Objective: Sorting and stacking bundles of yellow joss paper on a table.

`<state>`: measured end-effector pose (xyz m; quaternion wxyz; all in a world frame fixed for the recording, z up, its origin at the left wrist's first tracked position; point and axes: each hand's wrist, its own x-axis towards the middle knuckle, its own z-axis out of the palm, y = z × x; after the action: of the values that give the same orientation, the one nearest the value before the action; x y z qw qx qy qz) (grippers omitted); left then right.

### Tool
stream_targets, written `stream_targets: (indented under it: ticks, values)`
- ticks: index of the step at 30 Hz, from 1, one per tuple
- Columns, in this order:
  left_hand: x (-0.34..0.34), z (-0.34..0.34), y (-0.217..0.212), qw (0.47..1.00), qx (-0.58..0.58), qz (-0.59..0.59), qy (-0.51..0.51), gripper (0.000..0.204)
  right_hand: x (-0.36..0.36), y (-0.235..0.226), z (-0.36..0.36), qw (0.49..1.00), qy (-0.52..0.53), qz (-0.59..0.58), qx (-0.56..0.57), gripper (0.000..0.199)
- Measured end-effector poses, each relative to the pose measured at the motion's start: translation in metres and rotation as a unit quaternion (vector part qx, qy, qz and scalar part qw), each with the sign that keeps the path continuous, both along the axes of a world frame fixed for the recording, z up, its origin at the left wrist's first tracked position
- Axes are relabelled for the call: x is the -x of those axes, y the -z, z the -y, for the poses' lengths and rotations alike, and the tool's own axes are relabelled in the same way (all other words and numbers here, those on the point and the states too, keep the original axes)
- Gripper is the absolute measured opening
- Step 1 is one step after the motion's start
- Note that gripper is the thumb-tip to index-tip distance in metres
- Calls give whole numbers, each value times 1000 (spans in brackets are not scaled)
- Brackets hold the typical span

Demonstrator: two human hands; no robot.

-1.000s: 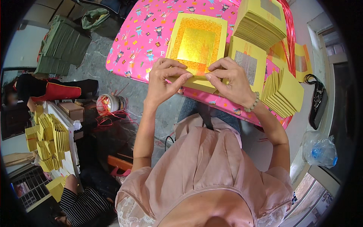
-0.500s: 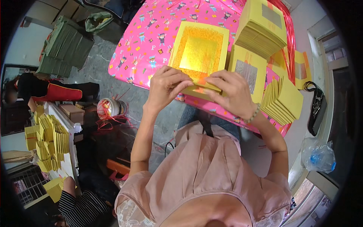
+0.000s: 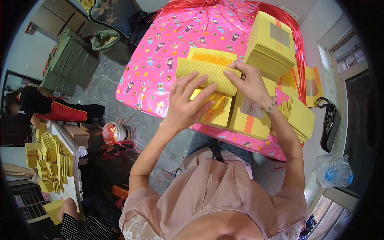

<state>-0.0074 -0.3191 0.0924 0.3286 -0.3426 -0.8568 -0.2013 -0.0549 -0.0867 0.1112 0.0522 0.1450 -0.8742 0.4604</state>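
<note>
1. Head view: both hands meet at upper centre of the frame on a folded yellow sheet [image 3: 208,74], lifted off the pink desk [image 3: 160,72].
2. Left hand [image 3: 188,108] lies spread, fingers flat on the sheet's lower edge; right hand [image 3: 250,82] pinches its right end, fingers closed on it.
3. Sheet's long axis runs left to right, tilted down toward the right.
4. Yellow stacks [image 3: 272,44] sit just right; a smaller stack [image 3: 252,116] below.
</note>
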Motion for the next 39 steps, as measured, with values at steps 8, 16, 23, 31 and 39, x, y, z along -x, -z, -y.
stream_targets:
  ticks: [8, 16, 23, 31, 39]
  values:
    - [32, -20, 10, 980, 112, 162, 15, 72, 75, 17, -21, 997, 19, 17, -77, 34]
    - [48, -26, 21, 973, 111, 203, 13, 73, 104, 29, -16, 971, -6, -123, -203, 34]
    - [48, -29, 23, 973, 121, 198, 1, 73, 119, 38, 12, 982, -86, 1, -166, 31]
    - [47, -29, 27, 973, 114, 203, -2, 72, 113, 36, 17, 983, -81, 6, -162, 28]
    - [48, -29, 26, 971, 108, 213, 6, 70, 109, 43, 15, 983, -76, -23, -164, 29]
